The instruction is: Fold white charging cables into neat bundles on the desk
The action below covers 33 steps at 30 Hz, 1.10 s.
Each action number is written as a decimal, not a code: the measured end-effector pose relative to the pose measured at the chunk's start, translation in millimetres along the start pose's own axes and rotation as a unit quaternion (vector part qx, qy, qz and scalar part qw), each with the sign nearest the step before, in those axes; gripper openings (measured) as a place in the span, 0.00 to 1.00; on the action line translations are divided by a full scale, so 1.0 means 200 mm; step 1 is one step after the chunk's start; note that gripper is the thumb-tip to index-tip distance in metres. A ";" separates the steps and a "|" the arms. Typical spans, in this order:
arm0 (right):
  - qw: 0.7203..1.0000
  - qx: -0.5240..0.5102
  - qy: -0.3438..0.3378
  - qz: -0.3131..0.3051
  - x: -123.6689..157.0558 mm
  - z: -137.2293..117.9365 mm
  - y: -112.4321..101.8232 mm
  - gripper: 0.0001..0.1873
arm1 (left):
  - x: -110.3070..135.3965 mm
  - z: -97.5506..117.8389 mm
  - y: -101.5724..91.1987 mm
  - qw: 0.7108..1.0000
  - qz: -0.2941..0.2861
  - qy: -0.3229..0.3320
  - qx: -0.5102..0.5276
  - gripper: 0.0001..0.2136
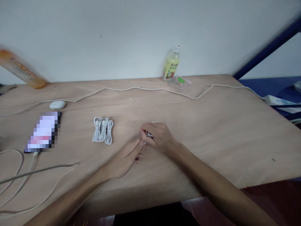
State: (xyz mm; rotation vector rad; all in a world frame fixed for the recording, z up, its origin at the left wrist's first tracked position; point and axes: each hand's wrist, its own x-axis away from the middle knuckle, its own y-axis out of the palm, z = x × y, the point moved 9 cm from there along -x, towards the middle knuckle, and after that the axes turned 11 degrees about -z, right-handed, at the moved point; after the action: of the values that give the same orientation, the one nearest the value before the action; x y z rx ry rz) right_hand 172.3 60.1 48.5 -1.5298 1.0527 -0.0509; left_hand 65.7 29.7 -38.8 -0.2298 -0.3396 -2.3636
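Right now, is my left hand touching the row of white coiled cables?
Apart: the head view shows bare wooden tabletop between your left hand and the white coiled cables.

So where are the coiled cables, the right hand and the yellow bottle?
Coiled cables (103, 131), head view: middle bundle.
Right hand (161, 135), head view: its back.
Yellow bottle (171, 66), head view: its label.

Both forearms are bare as far as the frame's edges, slim and narrowing smoothly to the wrists. The left hand (128, 158) and right hand (161, 136) are likewise bare, with slender fingers. Plain black clothing (152, 216), apparently over the lap, shows at the bottom edge.
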 end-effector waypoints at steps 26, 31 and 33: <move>0.986 -0.105 0.122 -0.046 0.00 0.07 0.04 0.19 | 0.00 0.07 0.03 1.000 -0.022 0.001 -0.017 0.22; 0.962 -0.179 0.204 -0.015 0.02 0.18 0.00 0.20 | -0.04 0.06 0.02 0.998 -0.004 -0.004 0.057 0.26; 0.948 -0.157 0.275 0.013 0.06 0.27 -0.02 0.18 | -0.05 0.06 -0.01 0.996 0.007 -0.002 0.094 0.28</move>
State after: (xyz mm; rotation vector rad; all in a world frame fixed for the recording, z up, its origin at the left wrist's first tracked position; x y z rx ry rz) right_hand 211.5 93.8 30.7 -1.8427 1.5805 -0.3214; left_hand 73.6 41.0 -30.7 -0.1458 -0.5573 -2.3005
